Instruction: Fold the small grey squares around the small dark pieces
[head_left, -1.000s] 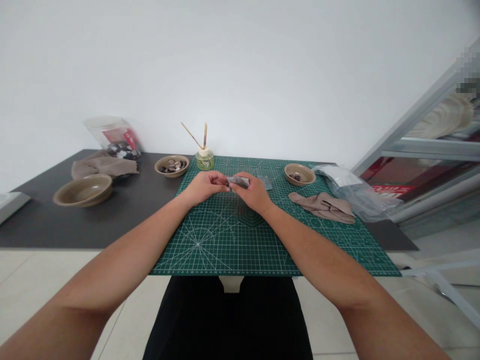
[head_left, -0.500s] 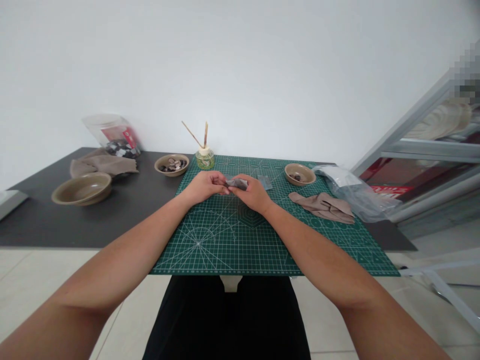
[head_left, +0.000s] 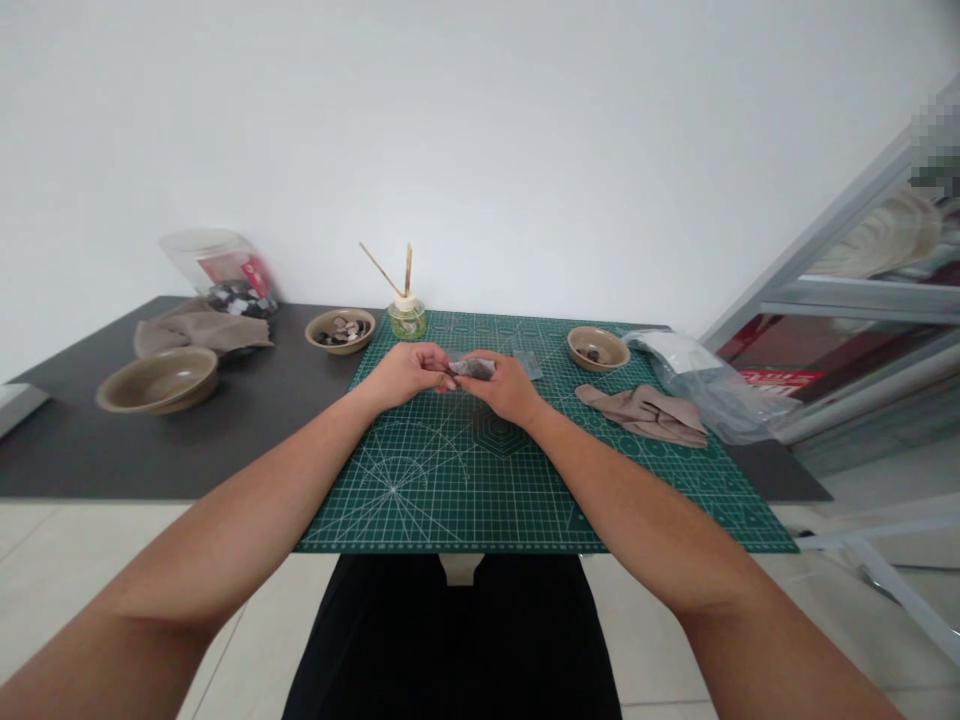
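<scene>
Over the green cutting mat [head_left: 427,500], my two hands meet near the middle. My right hand [head_left: 511,388] is closed round a small grey cloth-like piece [head_left: 480,369], whose exact kind I cannot make out. My left hand [head_left: 409,375] is closed, with thumb and fingertips pinched together at the left edge of that piece. Whatever is between the left fingertips is too small to tell. Just behind my right hand, a clear plastic sleeve [head_left: 529,366] lies flat on the mat.
A bowl of flat dark pieces [head_left: 341,347] and a reed diffuser [head_left: 406,318] stand behind on the left. Farther left are a bowl [head_left: 161,395], a brown cloth [head_left: 202,328] and a plastic jar [head_left: 225,270]. Rightward sit a small bowl [head_left: 598,365], another cloth [head_left: 649,415] and a plastic bag [head_left: 720,390].
My hands stay together in nearly the same spot. The grey piece shows slightly more of its surface between them. The view has shifted slightly.
</scene>
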